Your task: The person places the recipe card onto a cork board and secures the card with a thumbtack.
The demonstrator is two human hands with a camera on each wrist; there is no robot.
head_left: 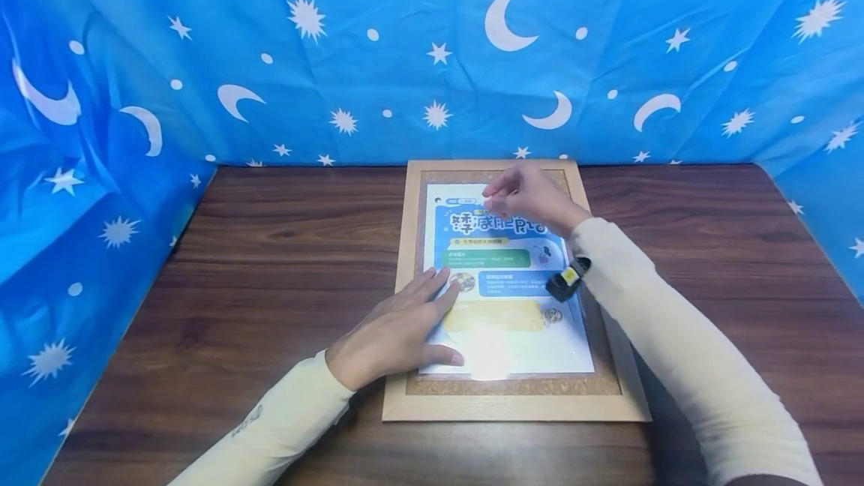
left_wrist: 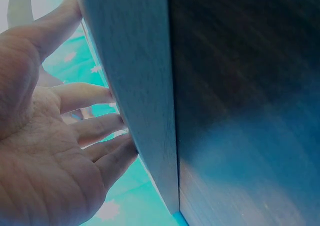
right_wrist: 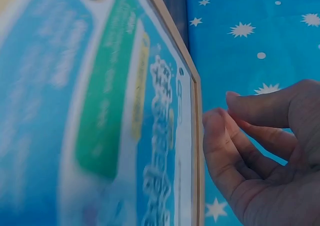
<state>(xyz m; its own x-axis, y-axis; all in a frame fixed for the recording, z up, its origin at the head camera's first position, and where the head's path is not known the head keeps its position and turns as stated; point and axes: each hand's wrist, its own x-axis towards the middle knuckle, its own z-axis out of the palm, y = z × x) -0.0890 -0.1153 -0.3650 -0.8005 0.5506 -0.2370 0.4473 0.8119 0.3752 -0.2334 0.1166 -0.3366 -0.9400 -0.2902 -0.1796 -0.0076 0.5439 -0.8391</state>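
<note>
A printed sheet [head_left: 499, 355] with blue, green and yellow blocks lies on a wood-framed cork board [head_left: 520, 409]. My left hand [head_left: 405, 328] rests at the board's left side, its spread fingers on the sheet and over the frame edge. The left wrist view shows that palm [left_wrist: 50, 166] beside the wooden frame [left_wrist: 135, 85]. Over the upper part of the sheet hovers my right hand [head_left: 529, 193], fingers bent. In the right wrist view its thumb [right_wrist: 260, 108] stands slightly apart from the bent fingers [right_wrist: 225, 171], with nothing visible between them.
The board lies on a dark wooden table [head_left: 283, 261]. Behind it hangs a blue cloth [head_left: 405, 73] with white moons and stars, which also runs along both sides. A small dark dot [head_left: 438, 199] marks the sheet's upper left corner. Light glares off the sheet's lower part.
</note>
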